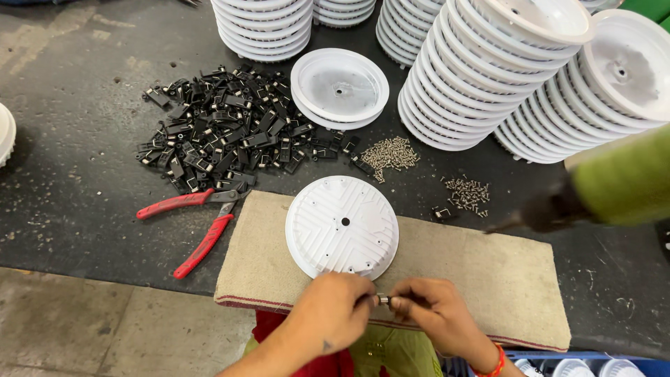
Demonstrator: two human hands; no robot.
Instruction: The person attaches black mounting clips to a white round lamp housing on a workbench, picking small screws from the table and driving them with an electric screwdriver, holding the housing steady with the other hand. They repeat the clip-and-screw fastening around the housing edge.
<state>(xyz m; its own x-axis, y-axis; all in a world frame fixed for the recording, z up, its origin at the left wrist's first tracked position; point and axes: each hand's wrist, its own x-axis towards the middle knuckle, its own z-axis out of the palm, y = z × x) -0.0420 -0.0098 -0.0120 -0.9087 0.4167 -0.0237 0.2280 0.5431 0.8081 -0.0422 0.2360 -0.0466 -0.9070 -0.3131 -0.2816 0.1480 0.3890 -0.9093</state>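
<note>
Head camera shows the left hand point(333, 311) and the right hand point(431, 311) pinching together one small metal part point(383, 299), just below the white round plastic housing point(342, 227) on the beige mat point(488, 272). Red-handled pliers point(195, 223) lie left of the housing, black clips point(223, 132) above it.

One head camera looks steeply down from close above the near edge of the table point(84, 126), facing its far edge, hands point(335, 314) at the bottom.
</note>
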